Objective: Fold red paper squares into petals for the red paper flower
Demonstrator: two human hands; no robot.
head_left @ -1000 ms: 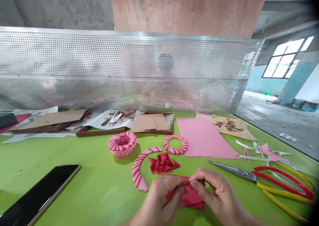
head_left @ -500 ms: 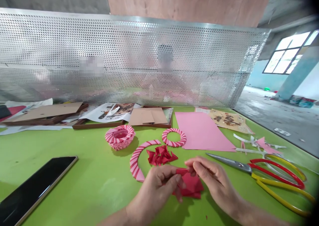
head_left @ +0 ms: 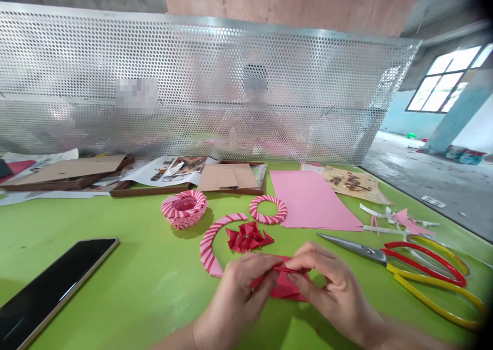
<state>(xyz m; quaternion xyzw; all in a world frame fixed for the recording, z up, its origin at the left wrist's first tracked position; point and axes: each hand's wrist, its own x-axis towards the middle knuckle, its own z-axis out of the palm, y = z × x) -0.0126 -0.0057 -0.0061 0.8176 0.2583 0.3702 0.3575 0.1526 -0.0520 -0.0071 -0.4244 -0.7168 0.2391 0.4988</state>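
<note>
Both my left hand [head_left: 246, 288] and my right hand [head_left: 331, 288] pinch a small folded strip of red paper [head_left: 284, 266] between thumbs and fingertips. Below it on the table lie flat red paper pieces [head_left: 287, 287], partly covered by my fingers. Just beyond my hands sits a heap of folded red paper pieces [head_left: 248, 237]. A curved pink-and-red striped strip [head_left: 210, 242] lies left of that heap, and a closed striped paper ring [head_left: 254, 209] lies behind it. The small woven pink paper basket [head_left: 185, 217] stands farther left.
Scissors [head_left: 375, 254] with red and yellow handles lie to the right, near white and pink paper scraps [head_left: 408, 221]. Pink sheets [head_left: 308, 201] lie behind. A phone [head_left: 54, 288] rests at left. Frames and cardboard [head_left: 227, 179] line the back, before a perforated metal panel [head_left: 192, 93].
My right fingertips have come in from the right onto the small red paper, and my thumbs now press close together on it. The view has shifted slightly.
</note>
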